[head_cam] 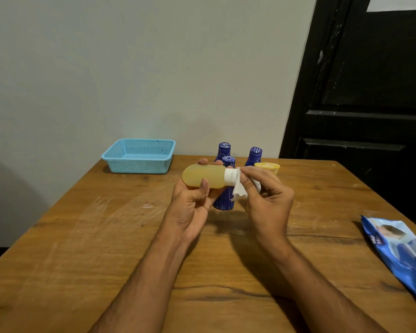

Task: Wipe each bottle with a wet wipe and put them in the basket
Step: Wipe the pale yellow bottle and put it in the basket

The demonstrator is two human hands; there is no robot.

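Note:
My left hand point(192, 203) grips a yellow translucent bottle point(202, 176) lying sideways above the table, its white cap point(231, 176) pointing right. My right hand point(264, 195) pinches a white wet wipe point(239, 191) against that cap. Behind my hands stand three dark blue bottles: one partly hidden behind the yellow one point(223, 200), one at the back left point(223, 150), one at the back right point(254, 156). A yellow container point(268, 166) peeks out behind my right hand. The light blue basket point(139, 156), with nothing visible in it, sits at the table's far left edge.
A blue pack of wet wipes point(401, 251) lies at the right edge of the wooden table point(94, 236). A pale wall stands behind the table, and a black door point(370, 92) is at the right.

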